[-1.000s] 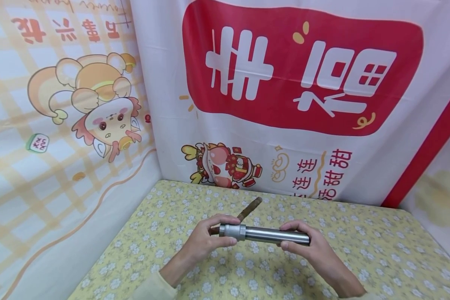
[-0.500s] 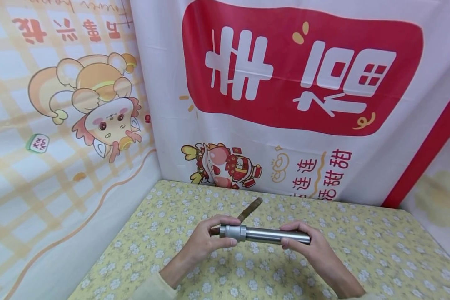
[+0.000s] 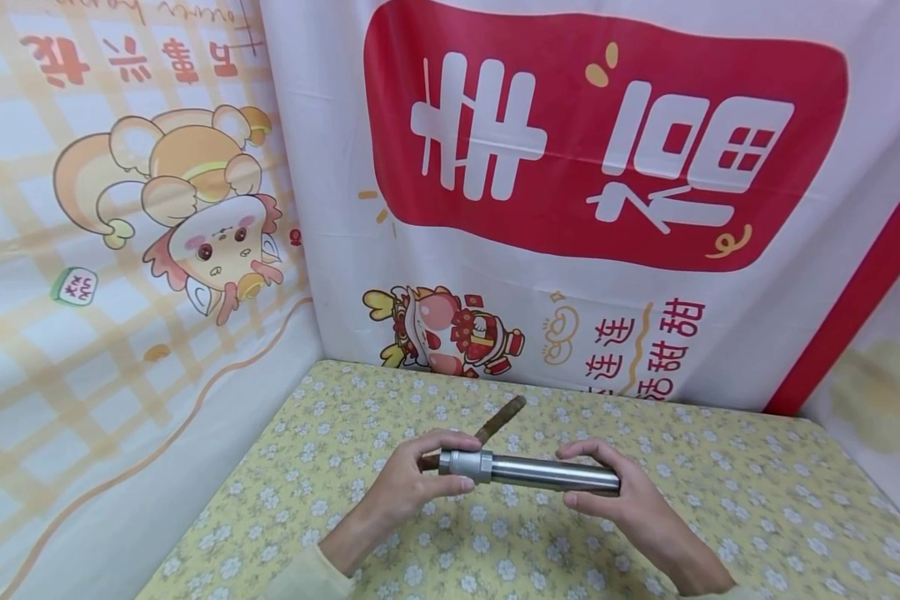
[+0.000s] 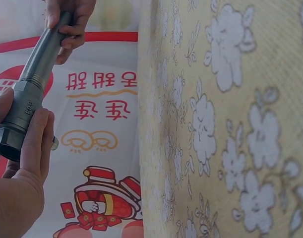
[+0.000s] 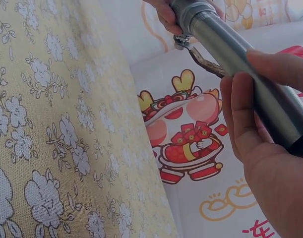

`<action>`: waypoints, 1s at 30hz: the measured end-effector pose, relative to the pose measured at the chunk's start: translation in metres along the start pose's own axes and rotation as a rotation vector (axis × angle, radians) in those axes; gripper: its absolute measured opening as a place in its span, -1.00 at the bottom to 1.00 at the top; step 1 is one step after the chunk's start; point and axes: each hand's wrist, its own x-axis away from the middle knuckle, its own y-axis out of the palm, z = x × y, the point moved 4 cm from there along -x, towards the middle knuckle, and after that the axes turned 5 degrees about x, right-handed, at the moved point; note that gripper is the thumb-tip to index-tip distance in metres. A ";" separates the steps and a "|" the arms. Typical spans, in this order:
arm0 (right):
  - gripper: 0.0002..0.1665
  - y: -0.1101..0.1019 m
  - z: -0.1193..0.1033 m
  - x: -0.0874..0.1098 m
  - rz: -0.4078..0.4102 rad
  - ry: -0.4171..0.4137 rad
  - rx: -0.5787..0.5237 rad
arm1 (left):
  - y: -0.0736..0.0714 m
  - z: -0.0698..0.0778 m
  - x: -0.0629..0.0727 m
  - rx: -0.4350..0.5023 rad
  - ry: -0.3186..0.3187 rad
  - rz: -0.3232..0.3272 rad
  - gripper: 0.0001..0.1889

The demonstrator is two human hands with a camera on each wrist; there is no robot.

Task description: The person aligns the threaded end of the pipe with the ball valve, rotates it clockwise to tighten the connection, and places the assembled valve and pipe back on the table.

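A steel ball valve point(image 3: 465, 465) is joined to a smooth steel pipe point(image 3: 540, 472), both held over the table. My left hand point(image 3: 412, 475) grips the valve body between thumb and fingers. The valve's brown-sleeved lever point(image 3: 502, 419) sticks out at an angle, away from me. In the left wrist view the valve shows a stamped mark, an open hex end, and threads point(image 4: 32, 79) where the pipe enters. My right hand point(image 3: 633, 500) holds the pipe near its far end, thumb on one side and curled fingers on the other. The palm hides part of that end.
A table with a yellow flowered cloth point(image 3: 720, 500) lies under both hands. Behind it hangs a white printed sheet point(image 3: 330, 250) with a red panel, and another checked sheet point(image 3: 15, 375) covers the left side.
The right hand's fingers have spread slightly around the pipe. The left hand, valve and lever stay almost where they were.
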 end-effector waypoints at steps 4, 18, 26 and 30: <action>-0.38 -0.001 -0.001 0.000 -0.003 0.002 0.003 | 0.000 0.000 0.000 -0.005 0.004 0.002 -0.55; -0.45 -0.002 -0.001 0.000 0.026 0.021 0.030 | 0.000 0.001 0.000 0.014 0.004 0.001 -0.54; -0.48 -0.001 0.000 0.000 0.046 0.019 0.017 | 0.000 0.001 0.001 0.013 0.014 -0.006 -0.54; -0.50 -0.001 0.001 -0.001 0.062 0.026 0.026 | 0.001 0.001 0.001 0.010 0.016 -0.008 -0.54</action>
